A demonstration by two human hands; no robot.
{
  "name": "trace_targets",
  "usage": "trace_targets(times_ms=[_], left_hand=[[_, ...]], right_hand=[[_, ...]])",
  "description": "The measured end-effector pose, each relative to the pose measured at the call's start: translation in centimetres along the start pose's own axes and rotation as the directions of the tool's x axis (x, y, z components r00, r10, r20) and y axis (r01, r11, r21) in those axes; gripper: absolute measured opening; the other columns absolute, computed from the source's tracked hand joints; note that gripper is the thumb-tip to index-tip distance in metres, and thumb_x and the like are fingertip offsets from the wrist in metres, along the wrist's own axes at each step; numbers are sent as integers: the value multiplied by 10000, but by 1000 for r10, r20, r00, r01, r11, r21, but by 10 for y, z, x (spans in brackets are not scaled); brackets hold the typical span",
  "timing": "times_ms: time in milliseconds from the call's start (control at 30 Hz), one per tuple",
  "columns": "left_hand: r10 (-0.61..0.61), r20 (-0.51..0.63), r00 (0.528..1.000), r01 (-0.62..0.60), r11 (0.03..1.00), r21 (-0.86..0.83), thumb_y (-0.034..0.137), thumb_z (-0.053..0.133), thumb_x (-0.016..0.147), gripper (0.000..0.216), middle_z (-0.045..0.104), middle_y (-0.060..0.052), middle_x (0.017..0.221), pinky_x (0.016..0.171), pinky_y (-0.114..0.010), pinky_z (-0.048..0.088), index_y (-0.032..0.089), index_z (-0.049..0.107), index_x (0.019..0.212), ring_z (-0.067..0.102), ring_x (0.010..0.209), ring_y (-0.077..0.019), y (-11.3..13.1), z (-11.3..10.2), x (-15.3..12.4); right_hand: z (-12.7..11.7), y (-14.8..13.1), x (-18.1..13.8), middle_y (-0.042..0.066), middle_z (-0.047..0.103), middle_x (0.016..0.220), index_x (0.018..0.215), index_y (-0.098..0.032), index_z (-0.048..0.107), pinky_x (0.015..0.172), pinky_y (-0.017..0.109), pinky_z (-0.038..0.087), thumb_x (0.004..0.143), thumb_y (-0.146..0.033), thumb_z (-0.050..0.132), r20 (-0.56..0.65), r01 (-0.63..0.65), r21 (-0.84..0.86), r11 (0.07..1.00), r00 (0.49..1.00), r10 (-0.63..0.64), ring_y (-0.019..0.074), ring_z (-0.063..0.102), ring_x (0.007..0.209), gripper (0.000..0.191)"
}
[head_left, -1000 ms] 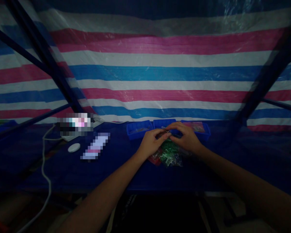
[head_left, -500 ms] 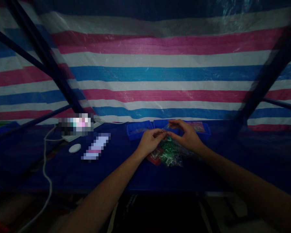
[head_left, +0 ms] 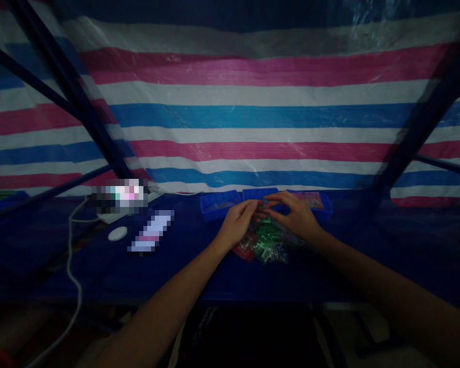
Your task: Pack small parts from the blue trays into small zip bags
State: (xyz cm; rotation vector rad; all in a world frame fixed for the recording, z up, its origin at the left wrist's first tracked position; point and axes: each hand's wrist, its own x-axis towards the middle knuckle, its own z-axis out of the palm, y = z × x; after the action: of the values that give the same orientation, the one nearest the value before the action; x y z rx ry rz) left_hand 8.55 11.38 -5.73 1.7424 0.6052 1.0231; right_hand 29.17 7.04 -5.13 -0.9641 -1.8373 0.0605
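Note:
My left hand [head_left: 238, 222] and my right hand [head_left: 295, 214] meet fingertip to fingertip over a heap of small clear bags with green and red contents [head_left: 267, 243] on the dark blue table [head_left: 184, 271]. Both hands pinch something small between them, too dim to name. Just behind the hands stands a row of blue trays [head_left: 218, 203], the right one [head_left: 317, 200] holding pinkish pieces.
A white oval object [head_left: 117, 233] and two blurred-out items [head_left: 151, 232] lie on the left of the table. A white cable [head_left: 72, 266] runs down off the table edge. A striped tarpaulin [head_left: 253, 112] hangs behind, with dark metal poles [head_left: 69, 87] on either side.
The two hands have stayed together above the bags, with only small shifts of the fingers. Nothing else has moved.

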Motion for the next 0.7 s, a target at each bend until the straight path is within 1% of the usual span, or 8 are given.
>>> trace_targets(times_ms=[100,200,300,367,467,533,600,700], left_hand=[[33,-49,998,-25,988,150,451,565,1005,341,782,-91,1047,862,-372,594,178,744,1103,744,958,-237,-3,-4,1],[37,-80,996,-18,974,224,365,657,952,242,783,-86,1043,849,-367,592,181,731,1091,749,949,-234,-6,-8,2],[42,-77,996,-27,983,184,282,691,922,188,782,-83,1019,838,-348,595,178,678,1079,758,934,-217,-4,-7,1],[37,-57,998,-28,987,156,268,693,921,226,785,-72,995,795,-326,599,190,619,1120,764,901,-206,-1,-4,-1],[31,-7,999,-29,978,206,259,700,915,300,791,-54,979,768,-320,602,217,564,1179,771,871,-203,5,2,-4],[40,18,999,-43,965,260,252,704,908,300,794,-47,973,780,-328,603,223,565,1172,772,869,-206,7,4,-5],[50,10,999,-50,956,288,242,709,900,297,796,-42,964,786,-328,601,223,563,1159,772,869,-205,8,4,-6],[70,-30,997,-58,954,295,214,713,888,321,795,-31,954,790,-317,591,220,546,1162,769,864,-197,9,3,-4]], right_hand=[[1,-2,-1,71,726,1149,1195,-285,701,1007,483,530,891,-259,741,96,82,-30,996,992,-79,279,648,1140,308],[1,-4,-2,81,707,1152,1135,-267,705,974,469,547,874,-316,765,113,68,-15,998,991,-66,278,655,1114,272],[1,-5,-1,71,728,1066,1113,-252,697,926,452,559,891,-342,745,37,-9,13,1000,999,9,264,683,1024,245],[0,-4,-1,73,734,1116,1181,-255,688,936,450,561,907,-342,724,5,-69,58,996,998,69,257,692,1030,289],[1,1,0,56,737,1190,1235,-282,691,965,438,565,920,-326,704,64,-139,160,977,989,131,239,705,1067,318],[2,4,0,42,759,1144,1174,-287,725,959,432,572,913,-319,708,118,-184,191,964,979,164,233,721,1046,264],[2,7,0,43,779,1065,1106,-268,743,933,428,583,890,-327,730,132,-248,214,945,966,223,232,738,995,224],[1,10,1,53,784,996,1093,-235,728,906,414,595,842,-350,779,153,-350,306,886,936,317,230,751,943,281]])
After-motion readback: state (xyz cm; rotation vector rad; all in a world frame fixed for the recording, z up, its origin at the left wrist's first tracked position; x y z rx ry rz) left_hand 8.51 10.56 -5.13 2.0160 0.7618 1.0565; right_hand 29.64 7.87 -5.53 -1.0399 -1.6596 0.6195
